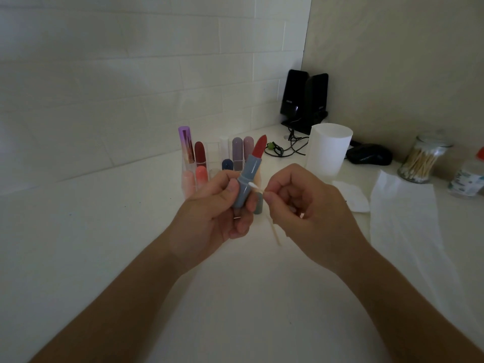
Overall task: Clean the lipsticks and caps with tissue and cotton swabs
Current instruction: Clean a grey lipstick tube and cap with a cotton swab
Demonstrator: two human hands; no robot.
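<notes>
My left hand (217,205) grips an uncapped lipstick (247,176) with a grey-blue tube and a red bullet, held upright and tilted right. My right hand (306,203) pinches a cotton swab (258,187) whose white tip touches the tube's waist. A grey-blue cap (258,204) lies on the table just behind the hands, partly hidden. A used swab (275,231) lies on the white table under my right hand. Several other lipsticks stand in a clear organiser (207,163) behind my left hand.
A flat tissue (403,205) and a folded tissue (351,195) lie at the right. A jar of cotton swabs (421,158) and a small bottle (468,176) stand far right. A white cup (328,148), a black mouse (369,153) and black speakers (303,100) sit behind.
</notes>
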